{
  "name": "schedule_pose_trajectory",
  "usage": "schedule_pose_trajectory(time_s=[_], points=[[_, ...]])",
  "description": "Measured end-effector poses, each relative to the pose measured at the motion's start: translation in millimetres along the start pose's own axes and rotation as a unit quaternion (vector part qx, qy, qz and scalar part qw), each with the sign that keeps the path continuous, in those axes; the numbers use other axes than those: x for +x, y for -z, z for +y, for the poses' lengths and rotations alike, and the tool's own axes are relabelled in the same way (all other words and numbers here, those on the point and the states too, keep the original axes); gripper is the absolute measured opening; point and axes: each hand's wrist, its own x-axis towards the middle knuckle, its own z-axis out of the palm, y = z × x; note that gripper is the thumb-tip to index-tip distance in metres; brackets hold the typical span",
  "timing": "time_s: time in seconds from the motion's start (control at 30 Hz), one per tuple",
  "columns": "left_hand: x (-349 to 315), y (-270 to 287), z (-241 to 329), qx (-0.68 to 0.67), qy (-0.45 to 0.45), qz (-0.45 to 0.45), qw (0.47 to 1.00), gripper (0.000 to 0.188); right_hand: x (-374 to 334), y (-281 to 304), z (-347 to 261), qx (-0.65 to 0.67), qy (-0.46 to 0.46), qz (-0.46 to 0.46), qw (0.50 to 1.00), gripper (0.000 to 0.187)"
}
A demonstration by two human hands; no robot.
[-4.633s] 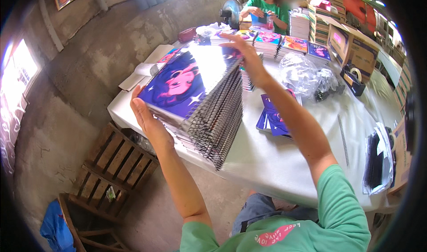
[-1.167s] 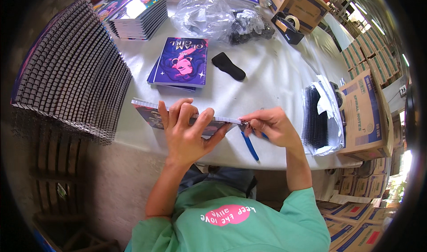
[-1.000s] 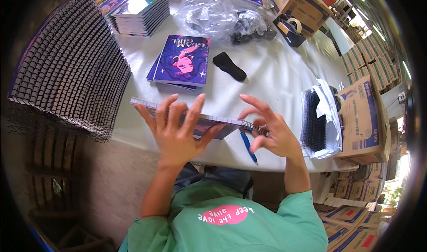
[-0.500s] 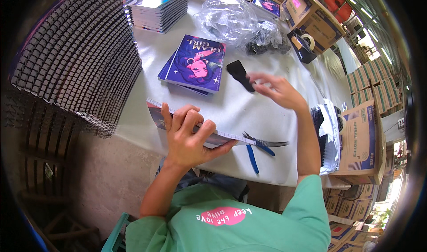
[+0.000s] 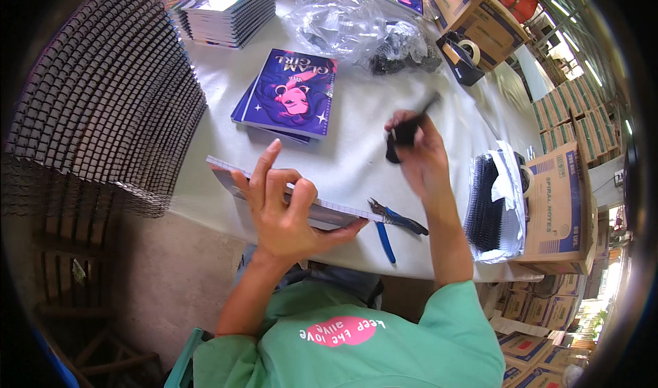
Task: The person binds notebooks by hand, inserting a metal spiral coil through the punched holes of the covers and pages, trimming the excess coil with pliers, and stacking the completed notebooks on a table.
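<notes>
My left hand (image 5: 282, 206) is closed on a notebook (image 5: 218, 169), which stands tilted with its squared-paper edge upward. One finger sticks up while the thumb presses near the notebook's right end. In my right hand (image 5: 426, 158) is a flat black piece (image 5: 406, 133) with a narrow end, smeared by motion; its exact kind cannot be made out. It is lifted above the white table. Cutting pliers with blue handles (image 5: 386, 243) lie beside the notebook's right end. Beyond my left hand, a purple notebook (image 5: 291, 97) with an illustrated cover rests on another.
A tall stack of spiral-bound notebooks (image 5: 103, 86) rises at the left. More notebooks (image 5: 229, 18) and crumpled clear plastic (image 5: 336, 18) are at the back. A tape dispenser (image 5: 462, 59) stands near cartons (image 5: 480, 28). Black spiral coils (image 5: 484, 203) sit by a carton (image 5: 554, 206) at right.
My right hand has picked the black piece up off the table and drawn it nearer to me. My left hand keeps hold of the notebook, its index finger now raised. The view has shifted slightly.
</notes>
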Motion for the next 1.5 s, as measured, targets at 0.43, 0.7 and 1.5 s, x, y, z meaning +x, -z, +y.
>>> schedule_pose_trajectory(time_s=[0.43, 0.7, 1.5], points=[[0.7, 3.3, -0.3, -0.011, -0.018, -0.013, 1.000, 0.059, -54.9, -14.3, -7.5, -0.081, 0.097, -0.159, 0.979, 0.013], [3.6, 6.6, -3.2, -0.046, -0.005, -0.036, 0.998, 0.058, -17.7, -20.2, -20.6, -0.402, 0.100, -0.256, 0.873, 0.032], [8.6, 26.2, -34.6, -0.098, 0.040, -0.004, 0.994, 0.064, 13.8, -52.0, 3.8, -0.053, 0.112, -0.369, 0.921, 0.033]])
